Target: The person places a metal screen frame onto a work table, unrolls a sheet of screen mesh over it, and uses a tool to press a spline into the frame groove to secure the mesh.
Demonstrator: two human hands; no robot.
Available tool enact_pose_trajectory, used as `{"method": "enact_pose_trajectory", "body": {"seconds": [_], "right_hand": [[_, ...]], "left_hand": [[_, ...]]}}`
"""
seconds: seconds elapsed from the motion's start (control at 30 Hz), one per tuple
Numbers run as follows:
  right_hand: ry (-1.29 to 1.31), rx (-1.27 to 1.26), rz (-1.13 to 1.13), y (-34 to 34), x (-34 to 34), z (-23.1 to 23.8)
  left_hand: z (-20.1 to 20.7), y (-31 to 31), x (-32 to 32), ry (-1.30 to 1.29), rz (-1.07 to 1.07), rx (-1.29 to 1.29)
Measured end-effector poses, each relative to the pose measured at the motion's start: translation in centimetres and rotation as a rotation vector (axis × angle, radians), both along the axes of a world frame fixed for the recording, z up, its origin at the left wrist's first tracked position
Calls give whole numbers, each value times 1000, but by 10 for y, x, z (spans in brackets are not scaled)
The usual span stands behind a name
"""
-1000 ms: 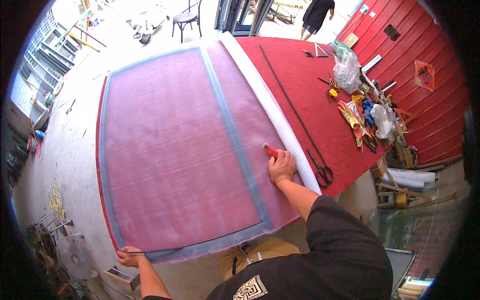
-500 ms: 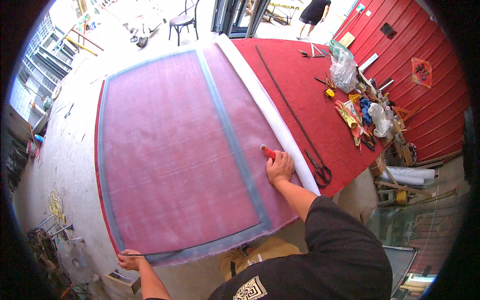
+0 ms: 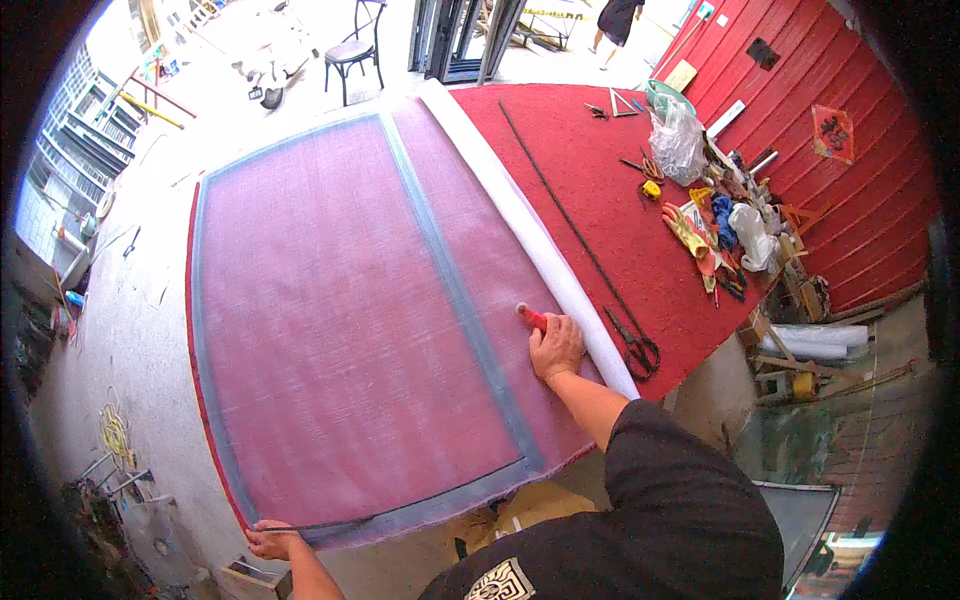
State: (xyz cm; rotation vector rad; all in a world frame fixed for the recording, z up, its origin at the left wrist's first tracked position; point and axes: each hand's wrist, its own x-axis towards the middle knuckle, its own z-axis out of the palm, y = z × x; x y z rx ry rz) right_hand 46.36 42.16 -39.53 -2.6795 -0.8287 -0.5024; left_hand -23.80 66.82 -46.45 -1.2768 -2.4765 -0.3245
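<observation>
A whitish mesh sheet (image 3: 330,300) covers a grey rectangular frame (image 3: 455,285) on a red-topped table. At the frame's near left corner, my left hand (image 3: 272,541) is closed, pinching a thin black cord (image 3: 345,521). The cord runs rightward along the frame's near bar. My right hand (image 3: 557,348) wraps round a red-handled roller tool (image 3: 532,317) with a small wheel at its tip. That hand rests over the mesh to the right of the frame, beside the rolled-up part of the mesh (image 3: 530,235).
Right of the roll lie large black scissors (image 3: 640,350) and a long thin dark rod (image 3: 560,205). Farther right are a yellow tape measure (image 3: 652,189), work gloves (image 3: 690,235), plastic bags (image 3: 678,145) and loose tools. A chair (image 3: 352,50) and a walking person (image 3: 617,25) are beyond the table.
The whole view has shifted slightly. Both hands keep about the same places on the frame and mesh, with the same holds. The person in the distance has taken a step.
</observation>
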Motion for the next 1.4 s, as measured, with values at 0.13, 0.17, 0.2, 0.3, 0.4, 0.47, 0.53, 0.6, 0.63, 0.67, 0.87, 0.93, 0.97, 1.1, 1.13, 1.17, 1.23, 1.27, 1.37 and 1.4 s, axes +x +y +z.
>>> {"method": "enact_pose_trajectory", "body": {"seconds": [0.13, 0.17, 0.2, 0.3, 0.4, 0.47, 0.53, 0.6, 0.63, 0.67, 0.87, 0.93, 0.97, 1.1, 1.13, 1.17, 1.23, 1.27, 1.37, 1.4], "right_hand": [[12, -12, -1, -3, 0, 3], [20, -20, 0, -2, 2, 1], [22, -21, -3, -1, 2, 3], [31, -26, -8, 2, 0, 8], [35, -23, -12, 4, 1, 11], [39, -28, -7, 8, 2, 5], [31, -43, -48, -7, 2, 7], [44, -35, -30, 1, 1, 10], [48, -31, -24, 2, 1, 13], [54, -25, -14, 6, 0, 14], [40, -26, -12, 3, 1, 12], [37, -24, -20, 0, 0, 9], [32, -18, -21, 2, 2, 9], [58, -28, -20, 1, -1, 9], [64, -31, -21, 3, 1, 9], [66, -32, -21, 5, 2, 9], [74, -27, -29, 0, 3, 3], [77, -19, -29, 1, 4, 3], [40, -36, -36, 1, 1, 6], [44, -34, -33, 2, 1, 8]], "left_hand": [[0, 4, 7, -13, 61, 84], [-3, 3, 4, -13, 49, 74], [-4, 3, 0, -12, 34, 66], [-14, 2, -10, 30, 56, 53], [1, 1, 0, -18, 63, 29], [-19, 2, -22, -1, 95, 28], [43, 6, 60, -103, 99, 84], [25, 9, 27, -74, 123, 62], [11, 10, 11, -42, 117, 45], [-8, 6, -10, 32, 87, 21], [-36, 6, -27, 106, 51, 44], [-37, 5, -26, 99, 71, 53], [-38, 6, -26, 98, 75, 48], [-36, 6, -28, 104, 81, 22], [-35, 6, -27, 85, 92, 13], [-32, 7, -20, 62, 102, 5], [-31, 7, -15, 63, 106, 10], [-33, 7, -16, 85, 102, 27], [-34, 9, -23, 110, 92, 65], [-36, 9, -23, 109, 88, 68]]}}
